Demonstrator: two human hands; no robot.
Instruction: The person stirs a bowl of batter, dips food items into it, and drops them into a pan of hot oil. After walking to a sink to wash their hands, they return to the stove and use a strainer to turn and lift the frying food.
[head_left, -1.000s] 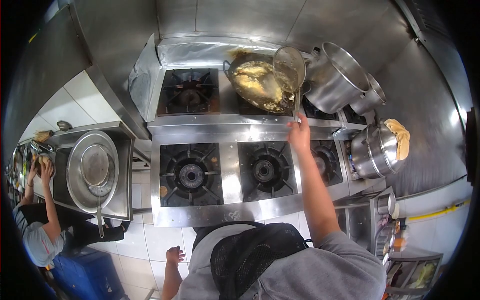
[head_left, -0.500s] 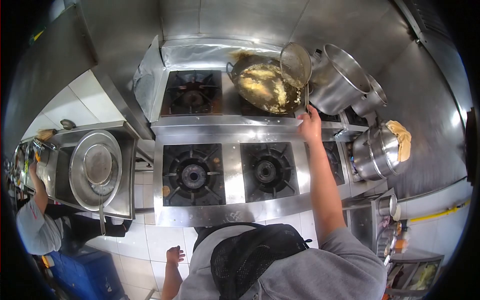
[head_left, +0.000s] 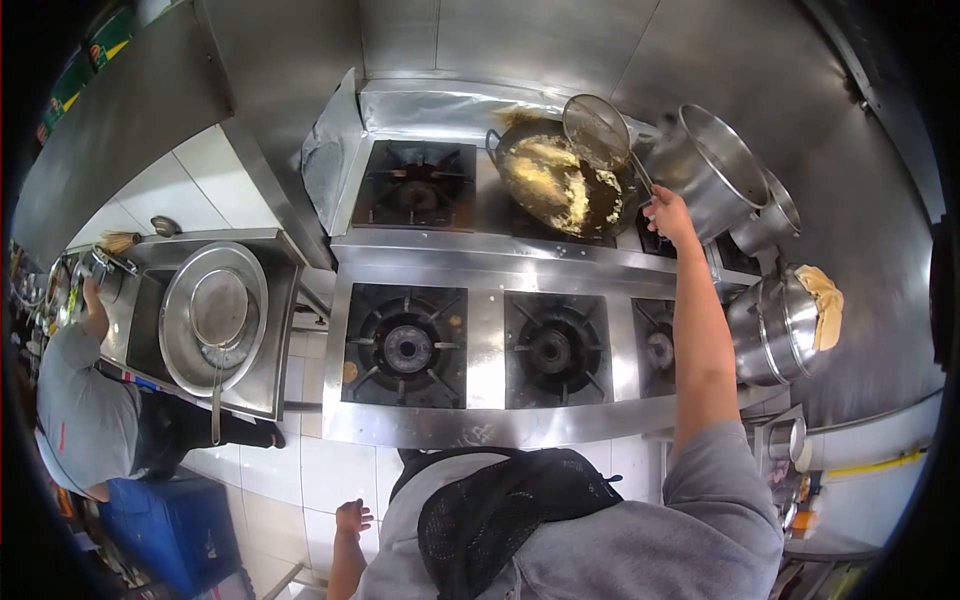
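Note:
My right hand is closed around the handle of a wire mesh strainer, which is held over the right back part of a dark wok. In the wok, pale golden battered food lies in oil, with loose crumbs floating at the right. My left hand hangs beside my body above the floor, away from the stove, its fingers loosely bent and apart with nothing in them.
Tall steel pots stand right of the wok; a lidded pot has a cloth on it. Front burners lie between me and the wok. Leftward, a steel basin holds another strainer. A co-worker stands there.
My right hand has moved a little to the right, and the strainer's handle now slants more to the right. The whole view has shifted; the co-worker shows more fully.

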